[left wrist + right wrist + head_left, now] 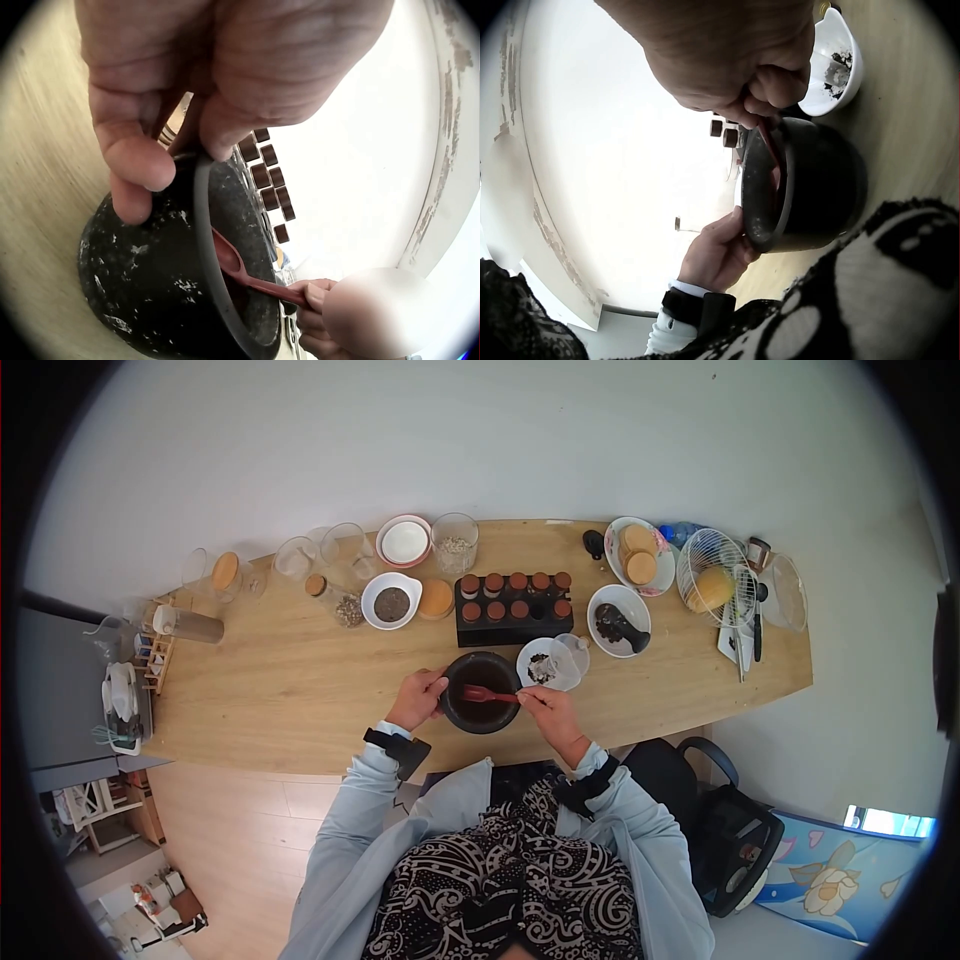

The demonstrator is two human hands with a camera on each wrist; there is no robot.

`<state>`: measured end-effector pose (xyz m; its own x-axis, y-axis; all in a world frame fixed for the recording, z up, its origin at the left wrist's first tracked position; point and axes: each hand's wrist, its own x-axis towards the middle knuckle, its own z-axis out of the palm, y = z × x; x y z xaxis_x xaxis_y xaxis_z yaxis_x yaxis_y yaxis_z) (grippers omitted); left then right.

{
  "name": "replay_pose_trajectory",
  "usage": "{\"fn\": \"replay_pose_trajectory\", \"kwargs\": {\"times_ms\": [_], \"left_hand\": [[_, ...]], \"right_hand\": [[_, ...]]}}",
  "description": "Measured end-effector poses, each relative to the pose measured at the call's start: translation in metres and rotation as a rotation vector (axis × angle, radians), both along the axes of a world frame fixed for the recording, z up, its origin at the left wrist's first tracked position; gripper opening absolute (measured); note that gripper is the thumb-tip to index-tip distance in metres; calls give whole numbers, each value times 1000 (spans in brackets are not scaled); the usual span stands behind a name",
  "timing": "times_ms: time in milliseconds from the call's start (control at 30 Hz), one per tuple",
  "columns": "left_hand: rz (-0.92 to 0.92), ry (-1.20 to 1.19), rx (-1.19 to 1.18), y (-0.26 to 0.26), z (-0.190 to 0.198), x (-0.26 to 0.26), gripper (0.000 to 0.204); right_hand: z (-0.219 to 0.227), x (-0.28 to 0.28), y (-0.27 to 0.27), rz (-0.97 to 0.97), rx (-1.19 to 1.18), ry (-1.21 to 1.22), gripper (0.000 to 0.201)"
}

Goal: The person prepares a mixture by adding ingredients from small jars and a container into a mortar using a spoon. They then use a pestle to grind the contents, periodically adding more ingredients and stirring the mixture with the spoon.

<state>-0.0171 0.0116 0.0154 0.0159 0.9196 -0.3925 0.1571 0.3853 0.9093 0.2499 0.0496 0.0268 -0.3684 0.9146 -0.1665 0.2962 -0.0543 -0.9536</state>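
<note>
In the head view a round black pot point(452, 710) stands near the table's front edge, dark brown inside. White scuffs mark its outer wall point(142, 277) in the left wrist view. My left hand point(415, 698) grips its rim, thumb on the inner side and fingers outside. Between the fingers and thumb of my right hand point(552, 718) is the handle of a red scoop point(480, 693), whose head reaches down inside the pot. Just right of the pot sits a white bowl point(531, 678) with dark and pale bits and a clear plastic cup point(572, 652).
Behind the pot is a black rack point(490, 632) of brown-capped bottles. A white bowl of dark grains point(390, 601), a wooden lid point(436, 600) and several glass jars stand to the left. To the right are a bowl with a black pestle point(622, 632) and a wire basket point(716, 572).
</note>
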Motion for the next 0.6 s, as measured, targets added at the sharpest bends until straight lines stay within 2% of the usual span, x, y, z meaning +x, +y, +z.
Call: {"fn": "replay_pose_trajectory", "kwargs": {"times_ms": [233, 300, 533, 600], "left_hand": [[32, -22, -50, -1, -4, -4, 30], [34, -28, -56, -1, -6, -4, 30], [34, 43, -64, 3, -2, -3, 31], [31, 57, -70, 4, -1, -4, 31]], "right_hand": [[-4, 10, -4, -18, -28, 62, 20], [1, 16, -6, -67, -245, 52, 20], [24, 31, -13, -116, -364, 138, 19], [37, 36, -14, -165, -425, 232, 18]]}}
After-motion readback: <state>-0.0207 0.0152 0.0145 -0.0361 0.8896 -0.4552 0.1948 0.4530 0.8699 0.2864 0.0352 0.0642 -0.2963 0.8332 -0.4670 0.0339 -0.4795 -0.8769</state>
